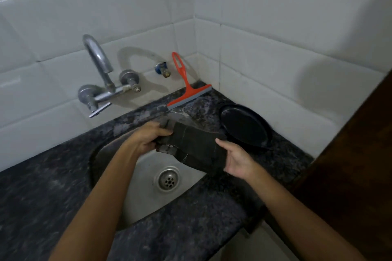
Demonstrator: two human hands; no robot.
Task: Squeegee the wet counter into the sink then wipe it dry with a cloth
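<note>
A dark cloth [194, 146] is stretched between both hands over the right part of the round steel sink [148, 176]. My left hand [148, 139] grips its left end, and my right hand [235, 160] holds its right edge. The orange squeegee [186, 89] leans against the tiled back wall in the corner, its grey blade resting on the dark speckled counter [42, 197]. Neither hand touches the squeegee.
A chrome tap [101, 78] juts from the wall above the sink's back left. A black round plate [244, 125] lies on the counter at the right, by the wall. A dark wooden panel [360, 165] closes off the right side.
</note>
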